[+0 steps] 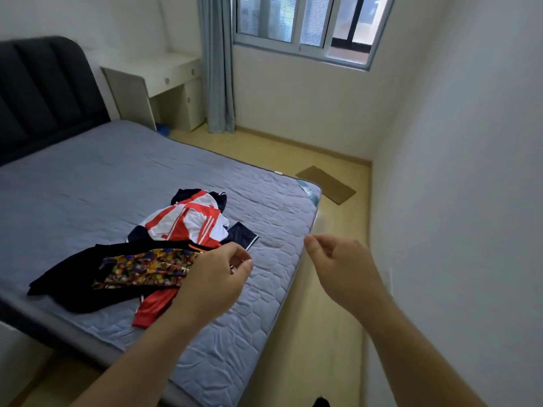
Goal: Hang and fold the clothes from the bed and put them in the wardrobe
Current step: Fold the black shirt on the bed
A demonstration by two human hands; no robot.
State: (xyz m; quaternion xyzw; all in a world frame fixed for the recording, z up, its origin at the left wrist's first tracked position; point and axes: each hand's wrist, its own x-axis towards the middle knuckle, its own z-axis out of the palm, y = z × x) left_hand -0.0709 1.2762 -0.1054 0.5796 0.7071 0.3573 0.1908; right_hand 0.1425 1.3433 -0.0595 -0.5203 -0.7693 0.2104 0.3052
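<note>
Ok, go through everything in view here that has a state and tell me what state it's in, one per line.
Clothes: unfolded, heaped on the bed.
Left hand: by the heap, fingers curled, nothing visibly held.
Right hand: beyond the bed's edge, fingers curled, nothing visibly held.
Curtain: drawn aside, window uncovered.
Desk drawers: shut.

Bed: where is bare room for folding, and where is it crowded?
Free: the mattress between the clothes pile and the headboard, and a strip between the pile and the floor-side edge. Crowded: the pile, close to the near edge.
</note>
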